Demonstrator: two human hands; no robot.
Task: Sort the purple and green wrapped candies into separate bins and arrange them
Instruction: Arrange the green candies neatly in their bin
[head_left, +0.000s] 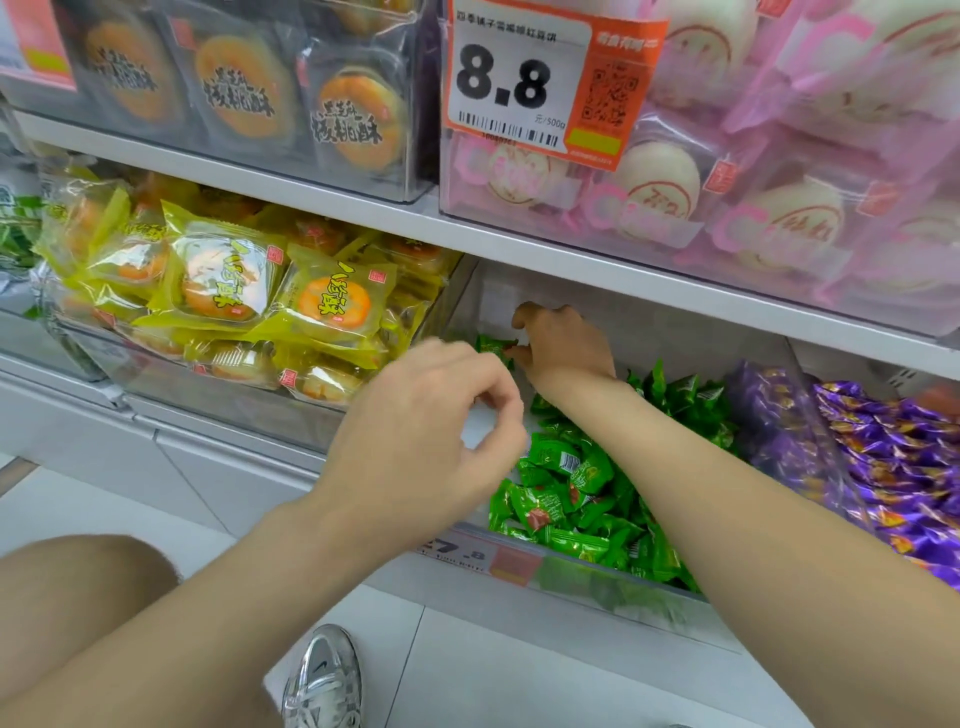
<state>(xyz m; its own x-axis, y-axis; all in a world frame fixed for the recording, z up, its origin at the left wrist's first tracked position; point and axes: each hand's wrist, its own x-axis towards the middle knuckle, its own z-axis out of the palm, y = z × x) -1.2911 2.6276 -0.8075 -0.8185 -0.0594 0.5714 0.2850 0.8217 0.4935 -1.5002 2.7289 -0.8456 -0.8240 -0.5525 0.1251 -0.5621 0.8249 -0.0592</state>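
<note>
Head view — right hand (563, 343) fingers pinch a green candy (493, 346); left hand (431, 431) fingers curled, seemingly empty

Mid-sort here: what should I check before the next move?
1. Right hand pinches one green wrapped candy: ok.
2. Left hand free: cannot tell, fingers curled.
3. Clear plastic bin holds no purple strays: ok, as far as visible.
4. Purple wrapped candies kept in the neighbouring bin: ok.
5. Heap of green candies arranged neatly: not ok, jumbled.
</note>
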